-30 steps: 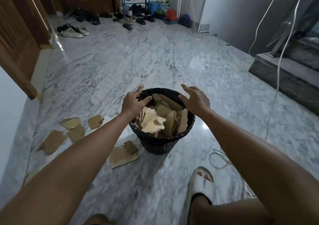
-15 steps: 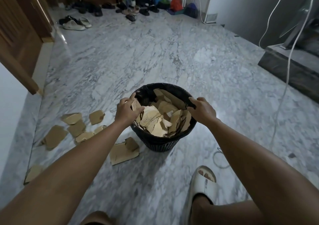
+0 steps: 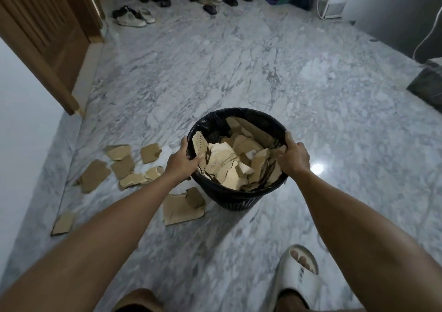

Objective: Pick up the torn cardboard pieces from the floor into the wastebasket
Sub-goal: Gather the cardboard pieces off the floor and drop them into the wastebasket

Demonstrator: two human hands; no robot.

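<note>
A black wastebasket (image 3: 229, 198) with a dark liner stands on the marble floor, heaped with torn cardboard (image 3: 235, 166). My left hand (image 3: 180, 164) grips its left rim and my right hand (image 3: 293, 157) grips its right rim. Several torn brown cardboard pieces lie on the floor to the left: a large one (image 3: 181, 207) right beside the basket, a cluster (image 3: 124, 166) further left, and a single piece (image 3: 63, 223) near the wall.
A wooden door (image 3: 40, 36) and white wall bound the left side. Shoes (image 3: 134, 16) and bags line the far end. A dark step (image 3: 428, 84) and white cables sit at the right. My foot in a white slide (image 3: 296, 276) is at the bottom.
Both hands came down from above the basket and closed on its rim, left on the left side and right on the right side. The view moved closer and a little rightward.
</note>
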